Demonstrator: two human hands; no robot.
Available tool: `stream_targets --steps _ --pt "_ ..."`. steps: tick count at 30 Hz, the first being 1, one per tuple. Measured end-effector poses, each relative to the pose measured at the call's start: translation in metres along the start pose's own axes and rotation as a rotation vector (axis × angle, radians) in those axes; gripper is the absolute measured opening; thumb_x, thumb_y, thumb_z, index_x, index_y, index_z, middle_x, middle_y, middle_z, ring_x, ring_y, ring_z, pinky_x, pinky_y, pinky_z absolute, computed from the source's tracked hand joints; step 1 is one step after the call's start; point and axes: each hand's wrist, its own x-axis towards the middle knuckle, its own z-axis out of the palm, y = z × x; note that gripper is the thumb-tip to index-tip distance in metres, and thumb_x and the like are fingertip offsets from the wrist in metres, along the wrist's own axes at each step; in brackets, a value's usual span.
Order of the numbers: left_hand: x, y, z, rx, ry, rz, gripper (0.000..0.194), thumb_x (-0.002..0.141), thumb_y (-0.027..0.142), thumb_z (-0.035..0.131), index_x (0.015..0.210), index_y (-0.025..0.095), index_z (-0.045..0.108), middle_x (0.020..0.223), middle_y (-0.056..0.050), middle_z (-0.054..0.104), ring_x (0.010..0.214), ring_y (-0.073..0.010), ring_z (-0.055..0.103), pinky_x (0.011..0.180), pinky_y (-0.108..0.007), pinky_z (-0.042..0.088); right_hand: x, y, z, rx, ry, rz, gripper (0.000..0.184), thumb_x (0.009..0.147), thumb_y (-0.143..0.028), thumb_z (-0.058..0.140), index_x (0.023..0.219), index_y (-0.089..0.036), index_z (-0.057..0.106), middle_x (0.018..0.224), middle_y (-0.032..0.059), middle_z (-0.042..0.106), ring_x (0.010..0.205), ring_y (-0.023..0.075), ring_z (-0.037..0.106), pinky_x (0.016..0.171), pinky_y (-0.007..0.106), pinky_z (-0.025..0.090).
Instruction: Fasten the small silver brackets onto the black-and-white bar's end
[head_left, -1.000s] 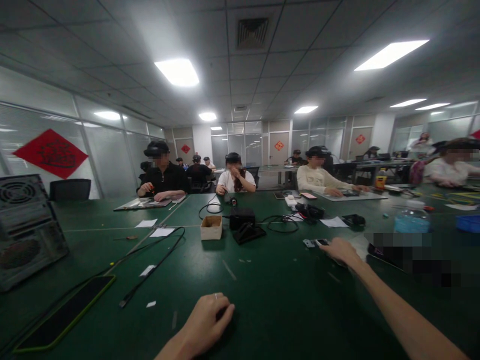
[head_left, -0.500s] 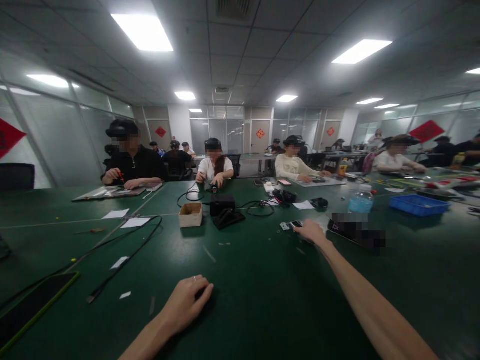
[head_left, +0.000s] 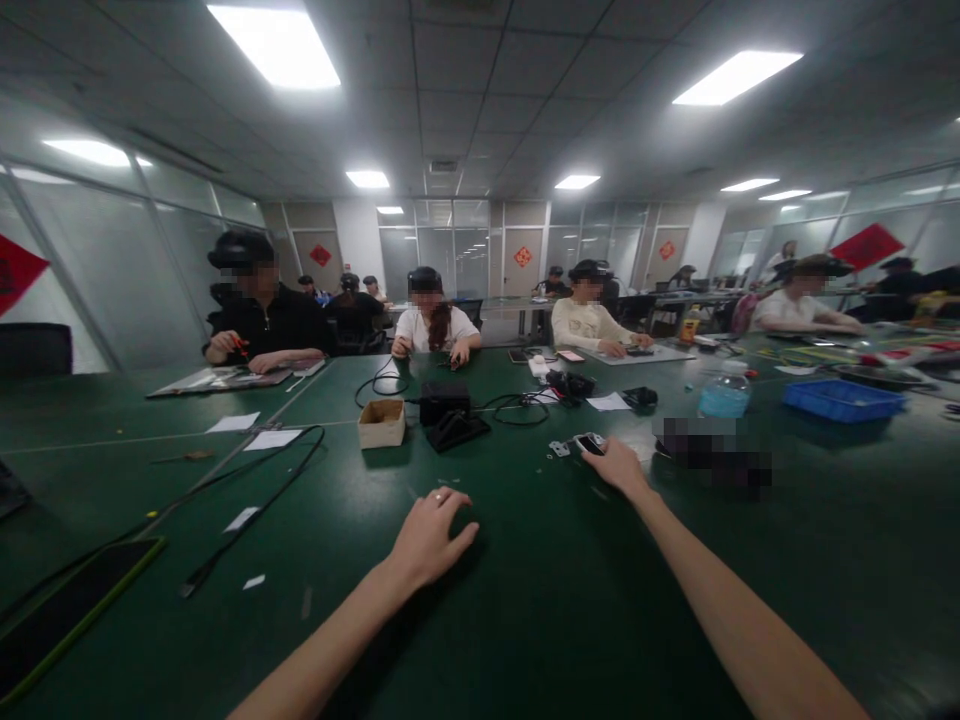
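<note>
Right grip (head_left: 621, 466): fingers contact a small silver-and-black device (head_left: 589, 444); whether they clasp it cannot be told. Device location: on the green desk (head_left: 540, 590), just beside a small metallic part (head_left: 559, 449). Left grip (head_left: 431, 538): released, fingers parted, well apart from the device. Blue tray (head_left: 844, 402): farther right on the desk.

Your right hand (head_left: 621, 466) is stretched out to one o'clock, touching a small silver-and-dark gadget (head_left: 590, 445), can't really tell if it's gripped. Small metal bit (head_left: 559, 449) sits at its nine. Your left hand (head_left: 429, 535) is at eleven, fingers loosely spread over the green counter (head_left: 525, 580). Blue tray (head_left: 836, 412) and bottle (head_left: 724, 394) toward two, btw.
</note>
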Motion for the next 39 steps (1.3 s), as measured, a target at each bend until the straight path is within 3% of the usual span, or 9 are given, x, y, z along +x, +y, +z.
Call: stream_targets --steps 4,7,10,13,17,22,26,32,39 --pt "0.09 0.046 0.044 0.012 -0.015 -0.021 0.051 0.081 0.045 0.057 0.125 0.02 0.049 0.13 -0.011 0.05 0.118 -0.0279 0.046 0.097 -0.041 0.037 -0.002 0.005 -0.002 0.037 0.03 -0.007 0.029 0.078 -0.044 0.057 0.082 -0.016 0.055 0.084 0.0087 0.065 0.08 0.0211 0.062 0.06 0.024 0.04" --pt "0.143 0.074 0.08 -0.007 0.022 -0.045 0.057 0.08 0.045 0.059 0.129 0.018 0.045 0.133 -0.013 0.047 0.12 -0.0301 0.044 0.098 -0.042 0.035 -0.002 0.007 0.002 0.038 0.08 -0.048 0.025 0.078 -0.042 0.056 0.08 -0.017 0.053 0.085 0.0074 0.064 0.081 0.0207 0.061 0.062 0.025 0.04" --pt "0.175 0.089 0.107 -0.024 0.072 -0.083 0.052 0.085 0.04 0.055 0.131 0.018 0.042 0.134 -0.013 0.046 0.122 -0.0289 0.041 0.098 -0.041 0.034 -0.003 0.008 0.008 0.026 0.124 -0.102 0.022 0.078 -0.038 0.057 0.082 -0.018 0.052 0.091 0.0076 0.062 0.087 0.0215 0.06 0.067 0.026 0.041" --pt "0.194 0.095 0.124 -0.035 0.102 -0.108 0.04 0.089 0.034 0.051 0.126 0.02 0.047 0.129 -0.011 0.05 0.119 -0.0268 0.043 0.096 -0.039 0.034 -0.005 0.007 0.014 0.035 0.171 -0.15 0.018 0.079 -0.036 0.056 0.084 -0.018 0.052 0.093 0.0077 0.059 0.088 0.0222 0.059 0.069 0.027 0.041" --pt "0.211 0.098 0.132 -0.047 0.126 -0.112 0.021 0.091 0.027 0.049 0.108 0.021 0.06 0.119 -0.008 0.057 0.112 -0.0243 0.047 0.093 -0.038 0.035 -0.008 0.004 0.017 0.068 0.21 -0.173 0.015 0.079 -0.032 0.056 0.083 -0.019 0.051 0.089 0.0064 0.058 0.084 0.0215 0.059 0.067 0.028 0.041" --pt "0.219 0.094 0.136 -0.061 0.134 -0.11 0.017 0.092 0.025 0.049 0.094 0.018 0.065 0.112 -0.008 0.06 0.11 -0.024 0.048 0.091 -0.038 0.039 -0.011 0.002 0.015 0.074 0.226 -0.16 0.014 0.078 -0.031 0.056 0.081 -0.019 0.051 0.089 0.0062 0.057 0.084 0.0214 0.059 0.068 0.028 0.041" --pt "0.22 0.09 0.139 -0.076 0.126 -0.106 0.02 0.091 0.03 0.054 0.104 0.016 0.061 0.114 -0.007 0.059 0.106 -0.0234 0.053 0.09 -0.043 0.043 -0.01 0.007 0.013 0.079 0.239 -0.144 0.014 0.077 -0.031 0.057 0.081 -0.019 0.051 0.089 0.0062 0.058 0.084 0.0216 0.058 0.068 0.028 0.04" --pt "0.22 0.09 0.138 -0.118 0.143 -0.111 0.015 0.09 0.022 0.051 0.1 0.019 0.062 0.114 -0.008 0.059 0.11 -0.0239 0.048 0.09 -0.037 0.038 -0.007 0.016 0.013 0.093 0.274 -0.147 0.017 0.077 -0.034 0.058 0.083 -0.019 0.052 0.09 0.0054 0.056 0.084 0.0208 0.057 0.069 0.028 0.04" --pt "0.2 0.084 0.129 -0.1 0.134 -0.061 0.019 0.088 0.022 0.052 0.105 0.021 0.06 0.115 -0.007 0.058 0.109 -0.0228 0.048 0.089 -0.034 0.037 -0.011 0.011 0.005 -0.114 0.275 -0.233 0.018 0.08 -0.027 0.059 0.095 -0.02 0.05 0.101 0.0052 0.053 0.082 0.0184 0.056 0.06 0.025 0.035"
